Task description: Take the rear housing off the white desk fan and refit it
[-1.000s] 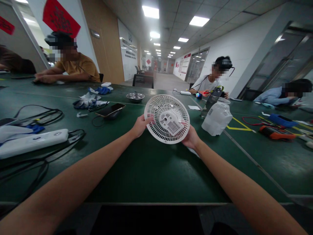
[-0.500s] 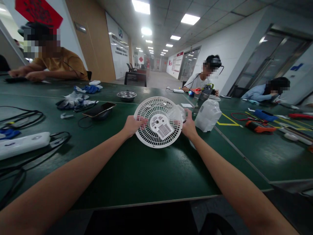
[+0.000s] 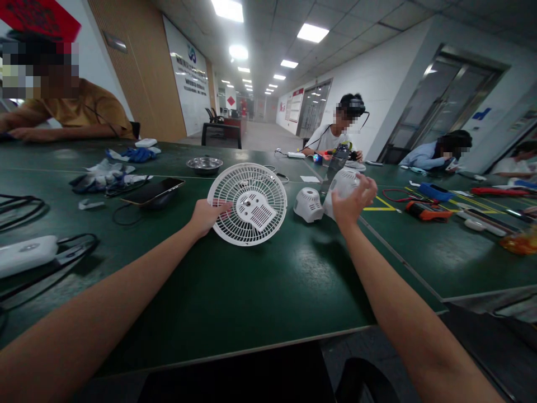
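Note:
My left hand (image 3: 206, 216) is closed on the left rim of a round white fan grille (image 3: 224, 224), thumb across the slats. The grille is held up above the green table, its slotted centre plate facing me. My right hand (image 3: 354, 201) is off the grille, fingers apart and curved in front of a white plastic housing (image 3: 342, 182). Whether the fingertips touch the housing cannot be made out. Between the grille and the right hand, a smaller white vented piece (image 3: 309, 205) sits on the table.
To the left lie a phone (image 3: 154, 191), gloves (image 3: 103, 176), a white power strip (image 3: 29, 254) and black cables. A metal bowl (image 3: 205, 164) stands behind the grille. An orange meter (image 3: 428, 211) lies to the right. Several people sit around the table.
My right hand has let go of the grille's right side and moved right to the white housing. The smaller vented piece now shows on the table. My view has turned slightly right.

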The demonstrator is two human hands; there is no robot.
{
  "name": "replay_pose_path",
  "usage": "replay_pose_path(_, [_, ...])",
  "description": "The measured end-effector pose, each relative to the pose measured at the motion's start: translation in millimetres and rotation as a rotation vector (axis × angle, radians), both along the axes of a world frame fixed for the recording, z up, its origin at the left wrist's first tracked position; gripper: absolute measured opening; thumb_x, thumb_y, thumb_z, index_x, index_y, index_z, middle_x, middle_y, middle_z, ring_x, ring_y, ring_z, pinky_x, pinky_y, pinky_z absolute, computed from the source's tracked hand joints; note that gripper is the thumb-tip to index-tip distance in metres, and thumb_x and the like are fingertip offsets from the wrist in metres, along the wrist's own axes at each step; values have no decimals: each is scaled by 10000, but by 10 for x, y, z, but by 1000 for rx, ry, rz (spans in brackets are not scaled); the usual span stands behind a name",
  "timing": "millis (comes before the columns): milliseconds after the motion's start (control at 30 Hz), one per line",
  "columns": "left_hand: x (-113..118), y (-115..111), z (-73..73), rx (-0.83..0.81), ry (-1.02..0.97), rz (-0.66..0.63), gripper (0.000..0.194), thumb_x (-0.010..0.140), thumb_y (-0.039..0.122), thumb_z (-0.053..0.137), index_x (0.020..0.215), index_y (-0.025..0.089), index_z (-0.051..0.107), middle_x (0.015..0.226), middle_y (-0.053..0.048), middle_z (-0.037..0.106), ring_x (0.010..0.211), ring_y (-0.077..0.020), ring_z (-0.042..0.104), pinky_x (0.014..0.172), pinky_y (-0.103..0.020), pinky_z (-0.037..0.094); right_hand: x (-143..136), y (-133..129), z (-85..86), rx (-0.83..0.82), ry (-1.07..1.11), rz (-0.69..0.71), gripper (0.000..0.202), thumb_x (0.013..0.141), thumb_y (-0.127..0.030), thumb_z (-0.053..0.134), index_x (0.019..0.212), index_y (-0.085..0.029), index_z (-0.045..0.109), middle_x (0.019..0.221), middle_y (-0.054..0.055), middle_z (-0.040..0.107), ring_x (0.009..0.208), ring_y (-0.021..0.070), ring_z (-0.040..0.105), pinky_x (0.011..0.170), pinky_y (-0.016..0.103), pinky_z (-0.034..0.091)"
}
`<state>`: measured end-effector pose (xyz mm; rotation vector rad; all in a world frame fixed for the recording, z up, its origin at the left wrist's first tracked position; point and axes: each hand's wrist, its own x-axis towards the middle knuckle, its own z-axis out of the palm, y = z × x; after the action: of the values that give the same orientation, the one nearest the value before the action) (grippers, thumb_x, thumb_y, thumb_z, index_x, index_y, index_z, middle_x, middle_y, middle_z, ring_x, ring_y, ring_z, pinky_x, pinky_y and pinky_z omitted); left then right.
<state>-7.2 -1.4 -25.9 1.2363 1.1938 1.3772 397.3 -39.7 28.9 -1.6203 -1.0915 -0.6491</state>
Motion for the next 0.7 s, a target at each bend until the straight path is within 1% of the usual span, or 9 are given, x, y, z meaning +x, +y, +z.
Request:
replay_pose_path(67, [9, -5, 6, -11, -5, -2, 261, 695, 203, 866, 913, 124, 744, 874, -96, 771, 736, -234, 742, 721, -407, 643, 188, 24, -26, -4, 167, -65, 799, 707, -277, 681, 1439, -218, 367, 1454, 203, 415, 1387, 399, 410, 1097, 611, 350])
replay_pose_path(133, [13, -16, 18, -17, -4, -1, 243, 701, 194, 860, 903, 124, 744, 869, -92, 770, 737, -232, 744, 726, -408, 642, 355, 87, -126, -114, 373, 0, 867, 673, -325, 728, 1433, -196, 331, 1373, 201, 516, 1288, 387, 525, 1072, 576, 400])
replay_pose_path(200, [12, -28, 30, -17, 1, -2, 240, 703, 194, 861, 900, 122, 744, 867, -91, 769, 739, -232, 745, 732, -410, 641, 465, 163, -258, -267, 505, 91, 892, 610, -355, 791, 1378, -208, 360, 1295, 168, 596, 1196, 364, 599, 1044, 534, 445])
replay_pose_path(267, [12, -38, 37, -14, 3, -7, 249, 702, 204, 865, 904, 120, 746, 867, -95, 770, 746, -235, 747, 739, -412, 638, 516, 223, -370, -344, 546, 124, 858, 545, -359, 839, 1285, -223, 427, 1236, 150, 640, 1143, 356, 630, 1021, 513, 471])
replay_pose_path(367, [17, -42, 38, -10, -5, -11, 246, 705, 204, 863, 904, 114, 749, 871, -102, 770, 755, -236, 747, 742, -406, 632, 513, 257, -428, -338, 538, 103, 781, 510, -358, 867, 1177, -230, 483, 1221, 160, 656, 1143, 358, 633, 1023, 507, 473])
replay_pose_path(433, [20, -37, 36, -9, -12, -12, 243, 704, 196, 860, 904, 114, 749, 884, -105, 771, 755, -233, 745, 742, -402, 630, 478, 245, -380, -312, 531, 78, 758, 531, -377, 863, 1168, -217, 485, 1238, 177, 652, 1161, 367, 627, 1032, 512, 464])
replay_pose_path(533, [16, -31, 35, -14, -6, -22, 251, 707, 205, 862, 915, 120, 750, 900, -107, 773, 766, -234, 746, 753, -407, 631, 362, 189, -209, -211, 494, 66, 724, 619, -441, 821, 1200, -195, 464, 1238, 181, 656, 1152, 365, 637, 1013, 495, 470])
replay_pose_path(633, [3, -33, 38, -2, -1, -42, 265, 711, 225, 868, 924, 122, 749, 898, -105, 773, 765, -232, 744, 765, -421, 633, 151, 123, -27, -43, 400, 116, 692, 699, -493, 769, 1224, -187, 437, 1205, 174, 662, 1112, 339, 655, 981, 462, 475])
replay_pose_path(700, [-5, -36, 39, 9, -1, -61, 284, 713, 240, 871, 940, 122, 747, 908, -107, 774, 774, -238, 745, 772, -437, 635, -19, 95, 28, -9, 355, 174, 702, 707, -508, 762, 1230, -188, 421, 1187, 170, 663, 1088, 327, 660, 958, 445, 482])
